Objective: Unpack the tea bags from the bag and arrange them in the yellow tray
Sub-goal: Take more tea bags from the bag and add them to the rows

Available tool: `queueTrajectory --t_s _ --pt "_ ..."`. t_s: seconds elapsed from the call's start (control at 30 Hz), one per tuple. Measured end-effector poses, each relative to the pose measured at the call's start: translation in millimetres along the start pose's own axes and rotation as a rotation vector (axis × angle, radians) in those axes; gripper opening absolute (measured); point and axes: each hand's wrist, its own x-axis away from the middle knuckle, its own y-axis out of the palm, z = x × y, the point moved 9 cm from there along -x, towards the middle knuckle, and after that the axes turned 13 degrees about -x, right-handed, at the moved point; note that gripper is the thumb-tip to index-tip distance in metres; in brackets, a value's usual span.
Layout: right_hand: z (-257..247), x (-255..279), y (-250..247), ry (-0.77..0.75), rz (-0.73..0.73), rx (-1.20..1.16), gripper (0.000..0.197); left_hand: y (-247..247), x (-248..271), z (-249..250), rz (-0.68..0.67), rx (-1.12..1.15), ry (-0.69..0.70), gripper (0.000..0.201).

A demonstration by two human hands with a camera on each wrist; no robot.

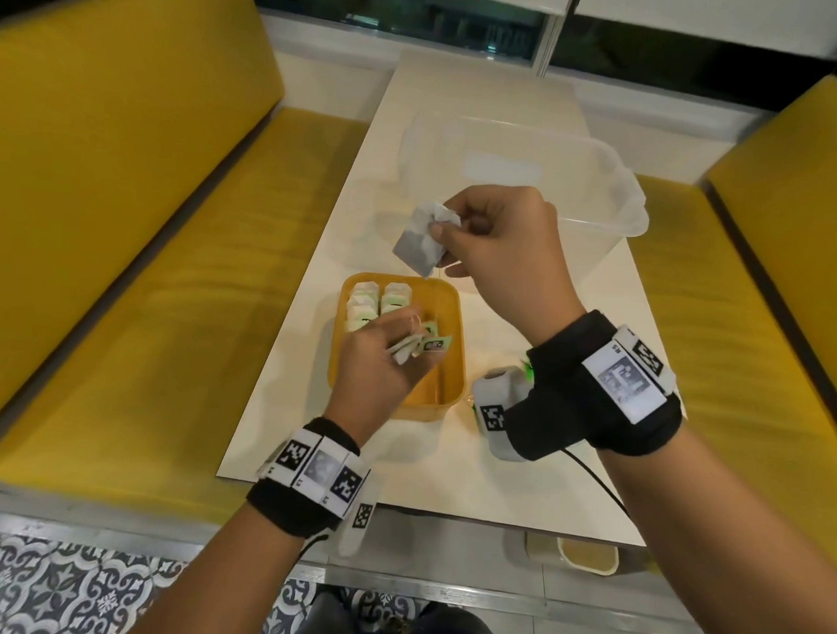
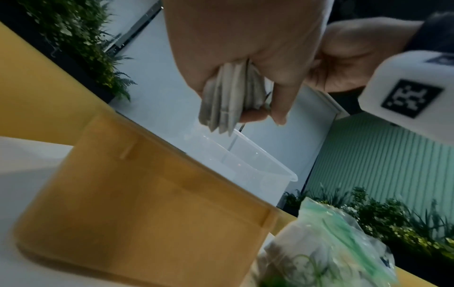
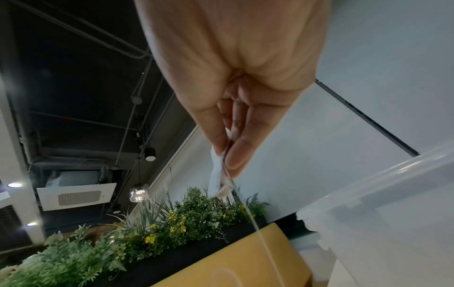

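Observation:
The yellow tray point(image 1: 450, 318) sits on the white table, with two short rows of tea bags point(image 1: 379, 301) at its far left. My left hand point(image 1: 406, 352) hovers over the tray and grips a bunch of tea bags point(image 2: 228, 97) with green tags. Above the tray's far edge my right hand point(image 1: 445, 232) pinches a single tea bag point(image 1: 421, 243) by its top, and its string point(image 3: 255, 223) hangs down. The clear plastic bag point(image 2: 331, 248) with more tea bags lies right of the tray, mostly hidden under my right wrist in the head view.
A large clear plastic bin point(image 1: 601, 181) stands behind the tray at the table's far right. Yellow benches point(image 1: 124, 259) flank the table on both sides. Bare table top point(image 1: 449, 465) shows near the front edge.

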Motion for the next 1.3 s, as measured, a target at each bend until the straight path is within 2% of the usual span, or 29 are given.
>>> queueTrajectory --t_s 0.1,0.2,0.3,0.4,0.47,0.53,0.67,0.77,0.93,1.1,1.3 --pt "-4 1 4 -0.008 0.008 -0.015 0.009 7 -2 -4 0.039 -0.028 -0.020 0.012" --pt "-5 3 7 -0.012 -0.006 -0.006 0.010 5 -7 -2 0.087 -0.054 -0.043 0.017" --pt "-5 3 3 -0.020 -0.005 0.012 0.010 -1 -5 8 0.062 -0.025 0.009 0.020" --pt "2 1 -6 -0.020 0.008 0.044 0.010 -11 4 9 0.056 0.030 -0.034 0.014" --pt "13 1 -9 -0.030 0.002 0.135 0.009 -17 11 7 0.053 0.115 -0.063 0.019" --pt "28 3 -8 -0.020 -0.059 0.268 0.013 -22 15 2 0.041 0.173 -0.083 0.027" --pt "54 24 18 0.053 -0.353 0.502 0.020 -28 17 5 -0.018 0.179 -0.069 0.033" --pt "59 40 34 0.143 -0.468 0.376 0.018 -24 15 13 -0.087 0.099 -0.017 0.035" --pt "66 51 39 0.306 -0.505 0.089 0.017 -24 11 12 -0.085 0.055 -0.022 0.033" --pt "69 58 41 0.322 -0.596 0.021 0.021 -22 11 1 -0.090 0.080 -0.083 0.031" --pt "79 50 31 0.307 -0.424 0.074 0.010 -14 10 -10 -0.155 0.239 -0.218 0.010"
